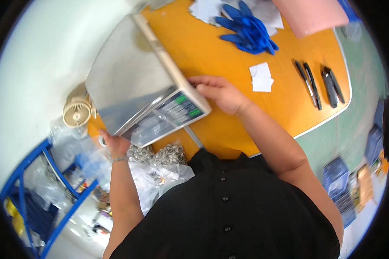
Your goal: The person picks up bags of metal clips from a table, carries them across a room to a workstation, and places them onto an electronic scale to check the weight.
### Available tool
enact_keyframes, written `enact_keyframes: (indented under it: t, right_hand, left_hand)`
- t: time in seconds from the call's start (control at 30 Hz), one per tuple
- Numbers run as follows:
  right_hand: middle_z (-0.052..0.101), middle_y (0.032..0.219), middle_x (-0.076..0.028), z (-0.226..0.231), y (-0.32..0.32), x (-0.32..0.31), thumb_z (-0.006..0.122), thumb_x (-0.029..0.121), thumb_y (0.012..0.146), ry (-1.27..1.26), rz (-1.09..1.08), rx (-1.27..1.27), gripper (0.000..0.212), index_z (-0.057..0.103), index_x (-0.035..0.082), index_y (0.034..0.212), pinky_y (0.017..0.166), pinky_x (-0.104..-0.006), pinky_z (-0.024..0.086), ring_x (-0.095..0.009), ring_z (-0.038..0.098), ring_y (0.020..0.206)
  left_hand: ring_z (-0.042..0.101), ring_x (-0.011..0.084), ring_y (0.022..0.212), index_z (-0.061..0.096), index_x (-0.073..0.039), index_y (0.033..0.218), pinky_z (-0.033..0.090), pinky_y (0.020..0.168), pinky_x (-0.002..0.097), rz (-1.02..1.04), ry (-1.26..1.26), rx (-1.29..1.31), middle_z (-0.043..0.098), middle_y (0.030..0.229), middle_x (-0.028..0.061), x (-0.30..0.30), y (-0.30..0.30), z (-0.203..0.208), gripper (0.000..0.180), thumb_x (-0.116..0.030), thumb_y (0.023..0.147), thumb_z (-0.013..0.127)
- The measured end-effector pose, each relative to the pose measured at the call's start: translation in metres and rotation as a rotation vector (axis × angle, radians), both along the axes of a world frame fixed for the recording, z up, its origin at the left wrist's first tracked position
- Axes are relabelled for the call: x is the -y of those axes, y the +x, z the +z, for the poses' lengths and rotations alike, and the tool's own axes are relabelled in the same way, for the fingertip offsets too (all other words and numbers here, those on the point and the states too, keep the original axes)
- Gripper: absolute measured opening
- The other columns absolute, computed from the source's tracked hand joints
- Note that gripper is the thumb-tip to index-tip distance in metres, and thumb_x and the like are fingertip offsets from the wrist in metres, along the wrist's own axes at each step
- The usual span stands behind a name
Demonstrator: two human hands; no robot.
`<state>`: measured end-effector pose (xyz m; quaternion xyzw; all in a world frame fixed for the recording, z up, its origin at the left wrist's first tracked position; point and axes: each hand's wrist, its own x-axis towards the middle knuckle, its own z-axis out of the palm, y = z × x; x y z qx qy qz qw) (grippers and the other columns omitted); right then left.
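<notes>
A digital weighing scale (129, 69) with a broad metal pan and a keypad panel (166, 118) with green keys sits at an angle over the left part of the orange table (222, 134). My left hand (116, 144) grips its near left corner, the fingers partly hidden beneath. On the opposite side, my right hand (220, 93) is closed around the edge, thumb on the casing and fingertips out of sight. Just below the scale, clear plastic bags of metal rings (170, 154) lie close to my left hand.
Blue gloves (250, 32) lie on white papers at the far side, near a pink item (311, 15). Small white slips (261, 77), pens (309, 84) and a black stapler (332, 86) rest to the right. A small fan (78, 113) and blue metal frame (23, 170) stand left.
</notes>
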<state>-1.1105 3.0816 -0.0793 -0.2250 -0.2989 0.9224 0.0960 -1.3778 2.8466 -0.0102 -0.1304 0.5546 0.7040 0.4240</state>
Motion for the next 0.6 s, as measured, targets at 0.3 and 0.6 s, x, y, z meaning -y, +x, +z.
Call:
enact_keyframes:
  t: [0.3, 0.6]
  right_hand:
    - [0.053, 0.101, -0.011, 0.024, 0.001, 0.024, 0.047, 0.004, 0.080, 0.131, -0.069, -0.212, 0.042, 0.034, -0.003, 0.119, 0.077, -0.0247, 0.040, -0.013, 0.050, 0.088]
    - [0.055, 0.099, -0.017, 0.036, 0.002, 0.019, 0.049, 0.005, 0.078, 0.131, -0.072, -0.219, 0.042, 0.037, -0.005, 0.117, 0.075, -0.0264, 0.042, -0.019, 0.054, 0.088]
  left_hand:
    - [0.035, 0.0339, 0.112, 0.040, -0.008, 0.118, 0.029, 0.090, 0.0514, -0.065, -0.383, -0.172, 0.039, 0.122, 0.0125, -0.010, -0.020, 0.025, 0.073, -0.066, 0.072, 0.032]
    - [0.032, 0.0284, 0.114, 0.031, -0.011, 0.124, 0.027, 0.093, 0.0466, -0.082, -0.528, -0.215, 0.034, 0.126, 0.0068, -0.024, -0.004, 0.030, 0.083, -0.071, 0.067, 0.034]
